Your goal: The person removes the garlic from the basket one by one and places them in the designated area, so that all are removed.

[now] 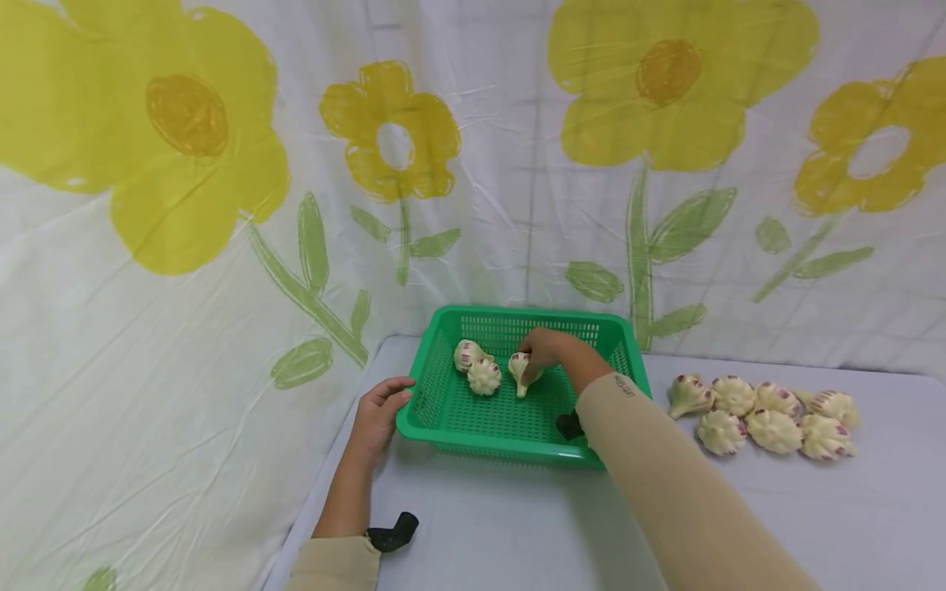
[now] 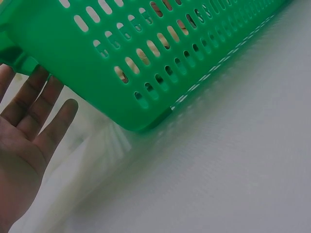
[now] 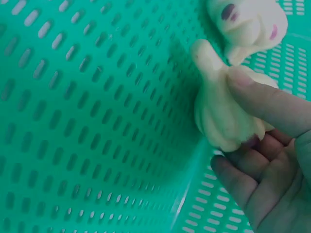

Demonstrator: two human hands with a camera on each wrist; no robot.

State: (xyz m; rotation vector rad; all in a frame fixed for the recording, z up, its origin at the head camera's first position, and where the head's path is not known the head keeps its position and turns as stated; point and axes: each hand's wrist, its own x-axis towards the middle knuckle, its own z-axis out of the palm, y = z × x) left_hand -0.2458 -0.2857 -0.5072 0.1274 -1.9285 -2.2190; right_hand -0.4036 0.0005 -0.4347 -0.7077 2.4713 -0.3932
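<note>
Inside the green plastic basket [image 1: 502,446], my right hand [image 1: 550,349] holds a garlic bulb [image 3: 221,114] between thumb and fingers. Its stem points toward the basket's near side in the head view. Two more garlic bulbs, one behind [image 1: 467,355] and one in front [image 1: 484,378], lie side by side in the basket's left part. Part of another bulb [image 3: 250,24] shows just past the held one in the right wrist view. At the basket's left rim, my left hand [image 1: 375,419] touches the edge with its fingers extended, as the left wrist view [image 2: 24,131] shows.
Several garlic bulbs [image 1: 774,430] lie in two rows on the white table [image 1: 872,509], right of the basket. Behind the table hangs a white cloth [image 1: 502,222] printed with yellow flowers. A black wrist mount [image 1: 394,532] sits at the left sleeve.
</note>
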